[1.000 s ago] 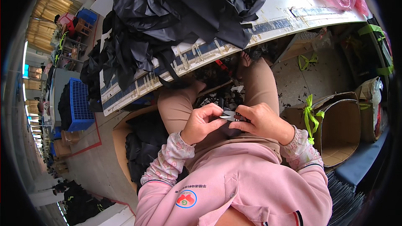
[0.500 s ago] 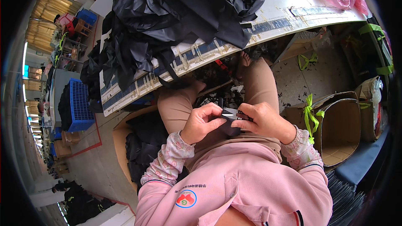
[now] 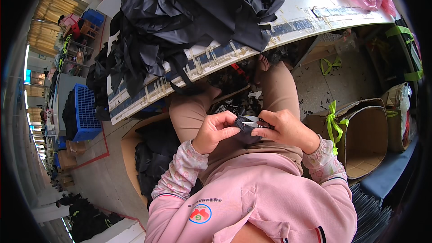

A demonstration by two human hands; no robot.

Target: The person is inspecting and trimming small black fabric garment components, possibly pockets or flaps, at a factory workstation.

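Over my lap, my left hand [image 3: 216, 131] pinches a small piece of black fabric [image 3: 243, 128] between thumb and fingertips, fingers curled closed on it. My right hand [image 3: 283, 128] is wrapped shut around small thread snips [image 3: 250, 120]; only the pale metal blades poke out, tips touching the fabric, the handle buried in my palm. How far the fabric runs I cannot tell, since it blends into the dark scraps between my knees. The worktable [image 3: 297, 20] ahead carries a heap of black garments [image 3: 189, 13], its far edge cut off
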